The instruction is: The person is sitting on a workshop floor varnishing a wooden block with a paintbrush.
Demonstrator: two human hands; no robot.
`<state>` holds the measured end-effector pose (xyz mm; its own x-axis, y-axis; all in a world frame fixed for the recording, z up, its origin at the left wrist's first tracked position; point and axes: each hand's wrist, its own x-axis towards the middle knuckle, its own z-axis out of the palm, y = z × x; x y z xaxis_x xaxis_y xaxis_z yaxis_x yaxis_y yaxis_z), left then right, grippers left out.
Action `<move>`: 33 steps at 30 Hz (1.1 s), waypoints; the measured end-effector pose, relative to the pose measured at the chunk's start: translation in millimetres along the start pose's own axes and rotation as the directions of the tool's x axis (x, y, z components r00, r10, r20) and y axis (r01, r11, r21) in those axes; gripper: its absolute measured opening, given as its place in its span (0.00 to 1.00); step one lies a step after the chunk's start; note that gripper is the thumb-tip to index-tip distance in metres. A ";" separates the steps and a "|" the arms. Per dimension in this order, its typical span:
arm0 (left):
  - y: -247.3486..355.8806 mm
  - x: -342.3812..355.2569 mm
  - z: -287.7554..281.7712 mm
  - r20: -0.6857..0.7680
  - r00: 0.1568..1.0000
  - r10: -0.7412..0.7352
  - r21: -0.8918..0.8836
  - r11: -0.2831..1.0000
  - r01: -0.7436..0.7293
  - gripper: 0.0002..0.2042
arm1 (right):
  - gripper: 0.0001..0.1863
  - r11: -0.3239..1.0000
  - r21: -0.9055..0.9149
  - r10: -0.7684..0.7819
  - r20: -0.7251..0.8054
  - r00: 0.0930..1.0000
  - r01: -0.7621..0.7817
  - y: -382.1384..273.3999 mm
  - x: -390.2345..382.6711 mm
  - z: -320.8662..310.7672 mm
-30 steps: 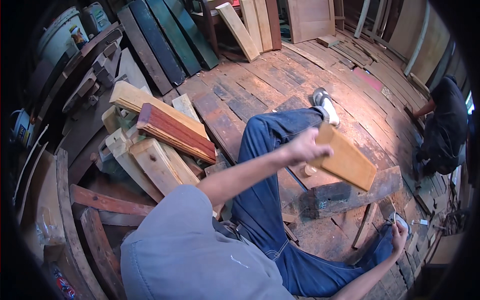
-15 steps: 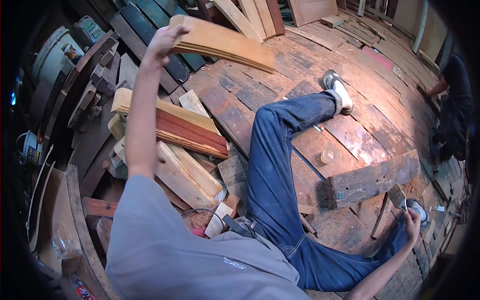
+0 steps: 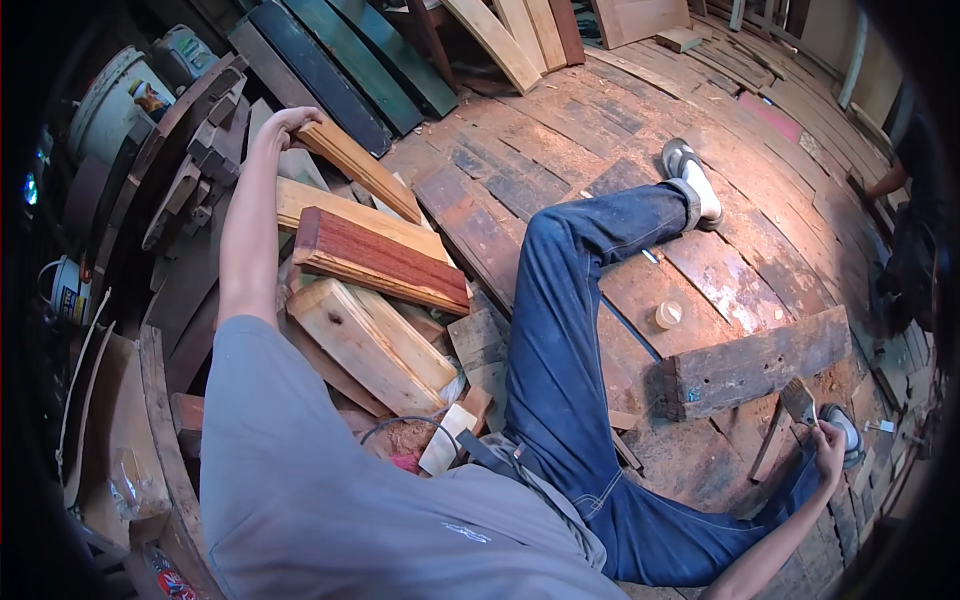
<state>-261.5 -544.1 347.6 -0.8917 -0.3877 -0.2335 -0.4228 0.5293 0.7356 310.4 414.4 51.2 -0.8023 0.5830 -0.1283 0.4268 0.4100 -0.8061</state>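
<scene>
Just beyond my left fingers [image 3: 300, 114], the dark leaning boards [image 3: 312, 78] bar the way, and stacked timber [image 3: 212, 145] crowds them on the left. Nearer to me, the red-brown board [image 3: 385, 262] blocks a low pass. To their right, past the end of the board [image 3: 365, 170] they hold, there's room over the floor [image 3: 520, 150] toward my bent knee [image 3: 545, 228]. Beyond my right fingers [image 3: 828, 445] and brush [image 3: 798, 402], a heavy block [image 3: 758, 362] stands in the way; my shoe [image 3: 848, 437] sits just beside them.
</scene>
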 end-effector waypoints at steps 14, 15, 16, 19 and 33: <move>-29.0 21.2 10.3 0.048 0.969 -0.244 -0.108 0.963 0.248 0.22 | 0.12 0.998 -0.068 0.012 0.024 1.000 -0.010 -15.7 -6.8 3.6; -27.9 19.7 10.1 0.021 0.971 -0.239 -0.114 0.964 0.239 0.21 | 0.12 0.998 -0.059 0.003 0.021 1.000 -0.002 -15.5 -7.1 4.3; -26.1 18.3 9.2 -0.008 0.973 -0.233 -0.117 0.966 0.230 0.19 | 0.12 0.998 -0.059 0.005 0.022 1.000 -0.004 -20.3 -7.7 6.1; -20.8 14.4 11.0 -0.036 0.977 -0.208 -0.108 0.973 0.203 0.17 | 0.12 0.996 -0.085 0.027 0.055 0.998 -0.022 -29.8 -8.2 6.0; -34.0 33.1 -3.9 0.008 0.972 -0.233 0.029 0.972 0.233 0.18 | 0.12 0.987 -0.161 0.008 0.102 0.995 0.008 -32.1 -5.6 6.7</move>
<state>-276.0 -577.9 317.4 -0.7696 -0.4948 -0.4035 -0.6234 0.4459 0.6423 298.4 393.2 73.9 -0.8371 0.5118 -0.1933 0.4819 0.5224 -0.7035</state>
